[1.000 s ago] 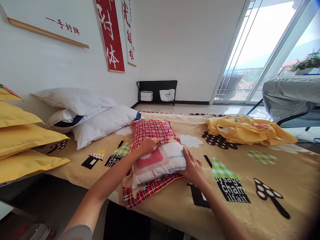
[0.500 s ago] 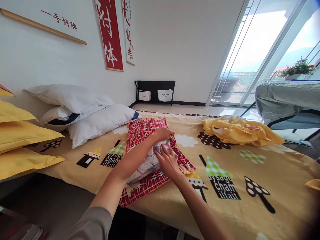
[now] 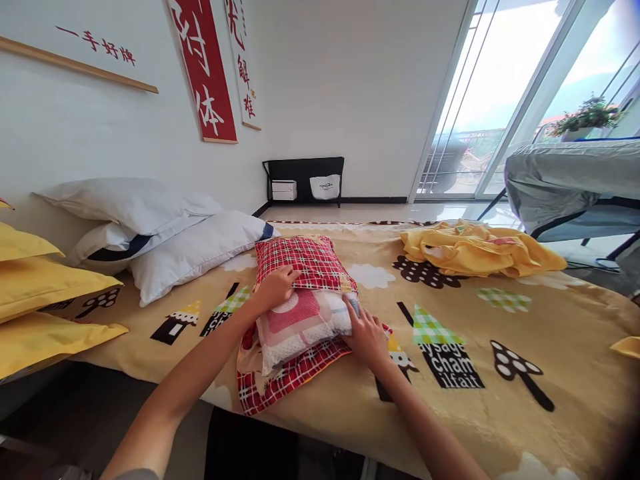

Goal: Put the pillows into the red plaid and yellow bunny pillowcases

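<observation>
A red plaid pillowcase lies on the patterned tan blanket with a white and red pillow partly inside it. My left hand grips the upper edge of the case's opening at the pillow's top left. My right hand is pressed against the pillow's right end, fingers curled on it. The lower flap of the case spreads out under the pillow toward the bed's near edge.
Two white pillows lie at the left by the wall, yellow pillows stacked at the far left. A crumpled yellow cloth lies at the back right. A grey covered table stands by the glass doors.
My right hand has moved from the pillow's top back to its right end. My left hand has drawn back to the case's opening edge. More of the pillow shows now.
</observation>
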Demonstrator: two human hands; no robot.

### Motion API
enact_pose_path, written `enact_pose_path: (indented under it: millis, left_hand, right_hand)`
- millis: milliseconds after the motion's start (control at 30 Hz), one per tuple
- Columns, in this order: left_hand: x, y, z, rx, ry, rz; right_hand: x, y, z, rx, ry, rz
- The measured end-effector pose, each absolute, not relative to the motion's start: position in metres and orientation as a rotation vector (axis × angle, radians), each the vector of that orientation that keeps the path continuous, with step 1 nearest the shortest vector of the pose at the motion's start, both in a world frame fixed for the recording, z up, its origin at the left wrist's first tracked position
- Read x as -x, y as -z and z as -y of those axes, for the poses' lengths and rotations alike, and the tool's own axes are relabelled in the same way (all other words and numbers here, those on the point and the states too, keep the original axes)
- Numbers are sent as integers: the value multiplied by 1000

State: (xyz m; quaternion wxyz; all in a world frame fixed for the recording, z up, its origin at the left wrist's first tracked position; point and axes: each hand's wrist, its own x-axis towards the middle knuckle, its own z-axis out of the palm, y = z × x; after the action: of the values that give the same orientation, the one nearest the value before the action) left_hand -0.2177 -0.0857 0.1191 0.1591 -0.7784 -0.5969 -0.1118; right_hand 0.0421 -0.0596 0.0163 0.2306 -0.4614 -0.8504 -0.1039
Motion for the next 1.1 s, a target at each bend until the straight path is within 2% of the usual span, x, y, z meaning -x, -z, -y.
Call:
enact_pose_path:
  millis: [100, 267, 333, 467, 700, 833, 967, 1033, 1100]
  left_hand:
    - [259, -85, 121, 2022, 569, 1901]
    - [290, -35, 155, 1757, 693, 2327]
    - [291, -28, 157, 1815, 699, 2369]
    - [287, -31, 157, 1982, 735, 2286]
    - [254, -34, 172, 2182, 749, 2043]
    - [262, -17, 178, 2038, 771, 2140]
    - [282, -5, 187, 1951, 602, 2264]
    - [284, -9, 190, 1923, 559, 2268]
    - [277, -23, 189, 1863, 616, 2218]
  right_hand:
    - [-52, -23, 83, 1294, 322, 2237]
    - [15, -46, 133, 460, 450, 2507]
    - [48, -45, 136, 306, 512, 2497]
    - [82, -42, 104, 313, 527, 2458]
    - [87, -45, 62, 726, 345, 2408]
    - [83, -27, 84, 507, 275, 2476]
    - [46, -27, 101, 154, 245, 2574]
    - [17, -32, 99, 184, 293, 2582]
    - [-12, -36, 90, 417, 331, 2550]
